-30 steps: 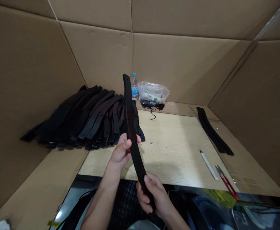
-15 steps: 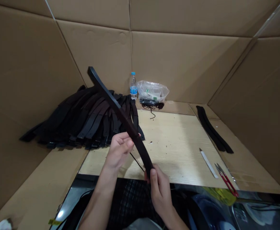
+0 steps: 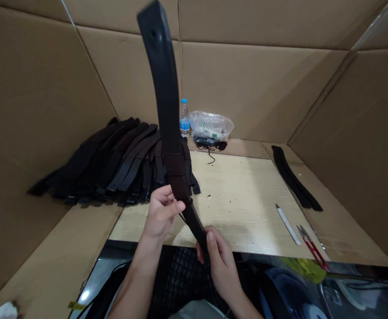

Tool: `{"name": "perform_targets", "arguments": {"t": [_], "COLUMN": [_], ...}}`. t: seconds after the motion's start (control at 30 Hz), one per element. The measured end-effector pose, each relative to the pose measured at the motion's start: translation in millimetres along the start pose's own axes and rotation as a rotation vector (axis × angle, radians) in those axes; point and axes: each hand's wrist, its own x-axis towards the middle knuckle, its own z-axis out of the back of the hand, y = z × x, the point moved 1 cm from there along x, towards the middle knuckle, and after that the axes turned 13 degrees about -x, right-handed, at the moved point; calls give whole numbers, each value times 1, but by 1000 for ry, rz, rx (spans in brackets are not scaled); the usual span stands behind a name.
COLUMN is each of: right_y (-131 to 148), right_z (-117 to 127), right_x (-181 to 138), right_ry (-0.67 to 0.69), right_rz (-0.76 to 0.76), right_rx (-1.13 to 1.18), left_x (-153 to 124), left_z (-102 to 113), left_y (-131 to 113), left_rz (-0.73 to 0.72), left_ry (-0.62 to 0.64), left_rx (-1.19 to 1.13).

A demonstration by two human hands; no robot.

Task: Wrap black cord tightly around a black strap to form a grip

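A long, curved black strip with a hole near its top end rises in front of me. Dark brown cord is wound tightly around its middle. My left hand is closed, thumb and fingers pinching the strip at the lower edge of the winding. A thin dark cord end shows just below that thumb; where it leads is hidden. Lower down, my right hand grips the strip's bottom end, which its fingers partly cover.
A heap of similar black strips lies at left on the table. At the back stand a water bottle and a plastic bag with loose cord. Two strips, a white-handled blade and red thread snips lie at right.
The strip has swung more upright, its top end rising and coming nearer, with its broad face turned towards me. Both hands have stayed nearly in place on it.
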Motion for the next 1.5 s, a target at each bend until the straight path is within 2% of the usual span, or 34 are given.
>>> {"name": "perform_targets", "arguments": {"t": [0.03, 0.07, 0.17, 0.2, 0.23, 0.27, 0.37, 0.4, 0.43, 0.47, 0.57, 0.6, 0.67, 0.73, 0.8, 0.87, 0.9, 0.93, 1.03, 1.1, 1.13, 1.17, 1.23, 1.3, 1.37, 1.4, 1.43, 1.47, 1.5], "right_y": [-1, -3, -12, -14, -15, -14, -9, -7, -6, -7, -12, -14, -14, -11, -7, -3, -3, -3, -8, -13, -16, -17, -19, -18, -16, -15, -15, -15, -15], "right_z": [-1, -2, -9, -12, -14, -15, -14, -13, -13, -13, -15, -15, -14, -13, -13, -12, -12, -12, -11, -11, -12, -13, -16, -18, -17, -17, -16, -16, -16], "right_x": [1, 2, 5, 5, 5, 5, 3, 2, 1, 0, 1, 3, 5, 7, 7, 6, 6, 7, 11, 13, 14, 14, 11, 8, 6, 5, 5, 5, 6], "right_ry": [4, 66, 431, 515, 539, 489, 120, 51, 52, 123, 491, 579, 655, 596, 432, 291, 285, 333, 659, 835, 872, 875, 794, 584, 329, 243, 214, 252, 351], "right_rz": [-22, -67, -246, -262, -246, -201, -9, 28, 39, 26, -108, -135, -110, -60, -47, -73, -89, -107, -144, -139, -129, -112, -70, -22, -3, 1, -6, -28, -62], "right_rx": [-1, 40, 282, 353, 384, 365, 98, 27, 14, 65, 417, 510, 579, 517, 409, 392, 449, 545, 873, 939, 934, 923, 894, 787, 572, 485, 449, 472, 547], "left_x": [-1, -2, -2, -1, -1, 0, -1, -2, -3, -4, -7, -7, -7, -7, -8, -11, -12, -14, -18, -20, -20, -21, -21, -21, -22, -22, -22, -23, -23], "left_z": [1, 1, 1, 1, 1, 0, 2, 4, 6, 7, 9, 8, 5, 2, 1, 1, 2, 3, 5, 3, 0, -2, -8, -12, -13, -12, -11, -10, -8], "left_y": [0, 1, 6, 8, 9, 10, 13, 13, 13, 14, 16, 16, 15, 13, 12, 13, 15, 17, 25, 29, 30, 30, 27, 23, 19, 17, 17, 17, 17], "left_rz": [28, 69, 187, 189, 175, 150, 78, 62, 68, 100, 219, 230, 170, 93, 36, 42, 61, 89, 180, 251, 293, 328, 350, 288, 203, 181, 176, 186, 207], "left_ry": [21, 61, 182, 191, 181, 152, 26, -2, 2, 46, 246, 279, 228, 100, -12, -24, -9, 4, 12, 53, 90, 125, 147, 72, -32, -53, -49, -24, 16], "left_rx": [25, 40, 53, 57, 63, 75, 147, 154, 145, 117, -2, -22, -17, 51, 142, 181, 162, 122, -26, -111, -150, -185, -208, -143, -45, -16, -11, -31, -68]}}
